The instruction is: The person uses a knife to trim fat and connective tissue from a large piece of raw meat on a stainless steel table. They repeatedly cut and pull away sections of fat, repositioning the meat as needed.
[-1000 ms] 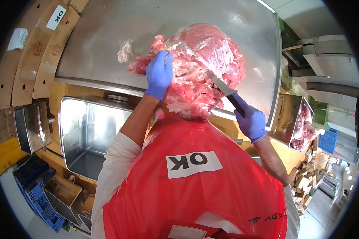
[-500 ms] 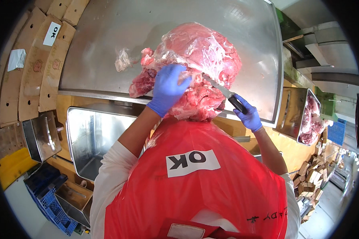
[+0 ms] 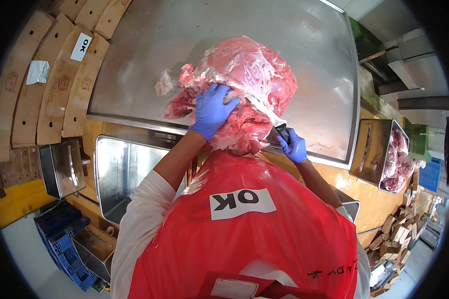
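A large piece of raw meat (image 3: 247, 62), with white fat and membrane over it, lies at the near edge of a metal table (image 3: 144, 70). My left hand (image 3: 213, 110), in a blue glove, presses on its near left side with the fingers gripping the flesh. In my blue-gloved right hand (image 3: 294, 146) is a black-handled knife (image 3: 283, 132), held at the meat's near right edge. Most of the blade is hidden by the meat and fat. To the left of the meat sits a small pale scrap of fat (image 3: 164, 83).
Cardboard boxes (image 3: 50, 94) stand along the left. Below the table edge is a metal tub (image 3: 127, 172); another metal bin (image 3: 371, 154) with meat pieces stands at the right. Blue crates (image 3: 67, 251) sit at the lower left, and stacked wooden blocks (image 3: 396, 231) at the lower right.
My right hand has drawn the knife toward me and a little left, and less blade shows. The near flap of meat has shifted. My head view has moved slightly.
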Tool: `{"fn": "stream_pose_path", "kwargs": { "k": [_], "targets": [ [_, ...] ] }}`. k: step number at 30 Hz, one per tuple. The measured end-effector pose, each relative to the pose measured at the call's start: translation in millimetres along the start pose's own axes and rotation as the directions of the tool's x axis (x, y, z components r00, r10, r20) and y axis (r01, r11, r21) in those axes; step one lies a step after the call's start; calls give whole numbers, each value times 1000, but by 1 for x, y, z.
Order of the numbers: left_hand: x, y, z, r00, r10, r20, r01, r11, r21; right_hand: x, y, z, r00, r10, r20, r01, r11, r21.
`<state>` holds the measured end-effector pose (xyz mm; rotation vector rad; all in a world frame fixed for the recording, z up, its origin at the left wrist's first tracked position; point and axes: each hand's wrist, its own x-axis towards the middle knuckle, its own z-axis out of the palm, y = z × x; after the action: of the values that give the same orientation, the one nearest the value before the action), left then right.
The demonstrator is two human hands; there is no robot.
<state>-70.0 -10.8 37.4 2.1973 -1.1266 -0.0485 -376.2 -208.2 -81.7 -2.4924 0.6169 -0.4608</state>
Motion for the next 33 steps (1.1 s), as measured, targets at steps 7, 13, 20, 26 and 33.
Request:
{"fn": "stream_pose_path", "kwargs": {
  "k": [7, 13, 20, 26, 33],
  "targets": [
    [6, 14, -6, 1000, -9, -5, 8, 986, -168, 6, 6, 22, 969, 230, 86, -227, 973, -47],
    [7, 28, 3, 999, 50, -17, -50, 999, 20, -10, -5, -54, 990, 142, -1, -138, 956, -261],
    [9, 23, 18, 999, 35, -27, -34, 999, 36, -36, -1, -101, 960, 245, -138, -271, 936, -224],
    [7, 10, 15, 981, 189, -31, -191, 979, -67, -46, 35, -33, 760, 626, -174, -649, 743, -163],
    [12, -2, 13, 983, 180, -36, -182, 979, -90, 65, -56, -31, 835, 40, -548, -106, 990, -89]
  ]
}}
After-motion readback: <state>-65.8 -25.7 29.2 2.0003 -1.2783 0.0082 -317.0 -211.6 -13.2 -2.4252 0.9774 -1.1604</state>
